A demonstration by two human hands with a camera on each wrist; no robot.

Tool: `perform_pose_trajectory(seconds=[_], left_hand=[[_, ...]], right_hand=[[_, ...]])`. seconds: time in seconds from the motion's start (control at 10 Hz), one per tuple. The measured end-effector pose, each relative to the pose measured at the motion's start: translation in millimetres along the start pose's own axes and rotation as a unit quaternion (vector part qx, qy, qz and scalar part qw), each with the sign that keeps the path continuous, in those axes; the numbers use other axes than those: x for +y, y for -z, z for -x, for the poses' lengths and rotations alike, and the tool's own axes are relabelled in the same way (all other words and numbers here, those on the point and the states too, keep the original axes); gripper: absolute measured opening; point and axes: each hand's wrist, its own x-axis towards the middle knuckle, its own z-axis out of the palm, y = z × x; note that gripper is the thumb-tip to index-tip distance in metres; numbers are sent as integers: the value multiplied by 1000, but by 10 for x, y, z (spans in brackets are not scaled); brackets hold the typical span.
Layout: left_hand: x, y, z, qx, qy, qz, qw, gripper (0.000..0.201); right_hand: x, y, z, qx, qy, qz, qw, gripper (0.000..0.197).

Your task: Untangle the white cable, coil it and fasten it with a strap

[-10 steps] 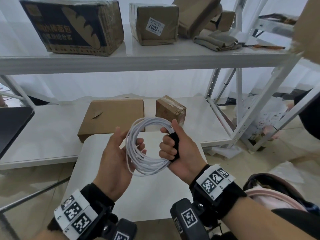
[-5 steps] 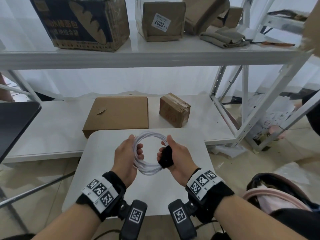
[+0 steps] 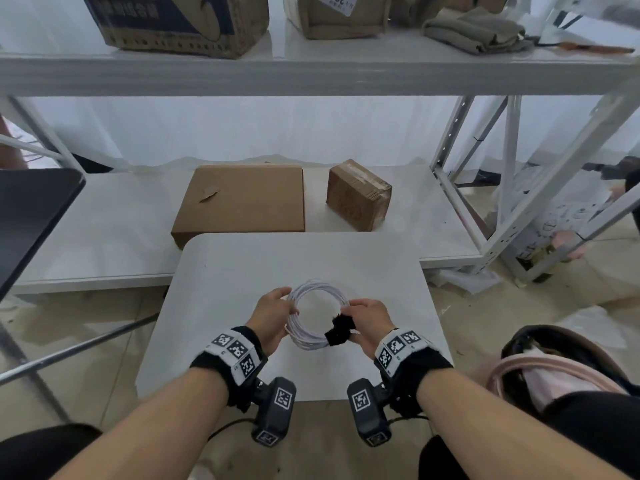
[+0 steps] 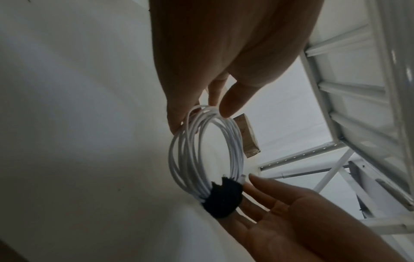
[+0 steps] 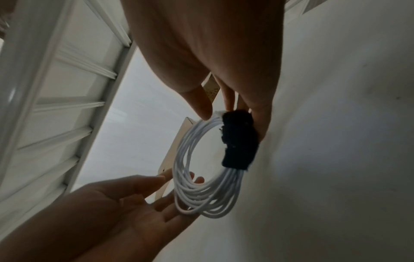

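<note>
The white cable is wound into a round coil, bound at its near right side by a black strap. I hold the coil low over the small white table. My left hand pinches the coil's left side lightly between thumb and fairly straight fingers, as the left wrist view shows. My right hand pinches the right side just above the strap. In the right wrist view its thumb presses the cable and its fingers lie behind the strap. Whether the coil touches the table is unclear.
Behind the table a low white shelf carries a flat cardboard box and a small taped box. An upper shelf overhangs. White rack posts stand at the right, a dark panel at the left.
Both hands have carried the coil down and away from me to just over the table. My right hand has loosened from a fist round the strap to a light pinch.
</note>
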Motion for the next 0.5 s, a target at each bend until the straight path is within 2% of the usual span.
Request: perform_pose_trajectory(seconds=[0.1,0.2,0.3,0.5], left_hand=[[-49,-16,-42,-14,22,-29,999,59],[-72,-56,-23,-29,35,-47,998,60],[-98,-100,4,-14,25,-89,996,56],[-67,-66,27,49,-71,-117,989,28]], right_hand=[[23,8,-17,14,-20,21,999,22],[43,2,-73,20,-24,42,999,22],[34,-19,-76,40,-24,80,996,17],[-25,-21,-39,40,14,92,995,39]])
